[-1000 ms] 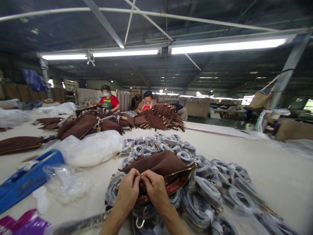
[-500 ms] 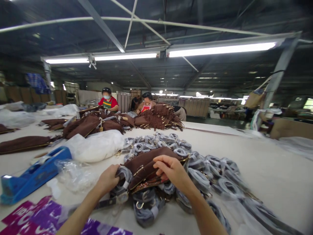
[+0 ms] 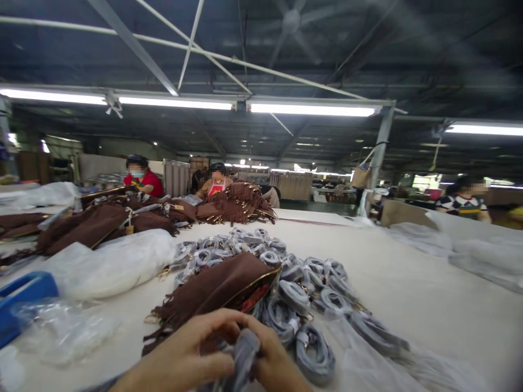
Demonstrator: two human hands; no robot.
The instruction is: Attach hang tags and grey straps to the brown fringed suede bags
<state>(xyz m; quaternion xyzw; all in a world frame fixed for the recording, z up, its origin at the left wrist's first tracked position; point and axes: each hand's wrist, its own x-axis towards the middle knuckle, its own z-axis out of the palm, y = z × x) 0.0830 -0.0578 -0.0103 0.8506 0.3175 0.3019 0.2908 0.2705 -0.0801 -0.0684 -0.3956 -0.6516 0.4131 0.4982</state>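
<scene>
Low in the head view, my left hand (image 3: 196,348) and my right hand (image 3: 267,348) meet around a coiled strap wrapped in grey plastic (image 3: 244,354). Fingers of both hands close on it, though part of the coil is hidden behind them. Just beyond lies a brown fringed bag (image 3: 216,288), its gold zipper parted and a red patterned lining showing. The bag rests against a heap of other wrapped straps (image 3: 294,296), coiled and fitted with gold clasps.
A clear plastic bag (image 3: 61,332) and a blue tape dispenser (image 3: 24,305) are on the left. Behind them lie white plastic wrapping (image 3: 118,261) and piled brown bags (image 3: 90,226). Two people work across the white table (image 3: 392,277); another person (image 3: 463,198) is far right.
The view has turned right. My right hand has left the brown bag and joined my left at the wrapped strap, now nearer to me. The bag lies with its fringe towards the left.
</scene>
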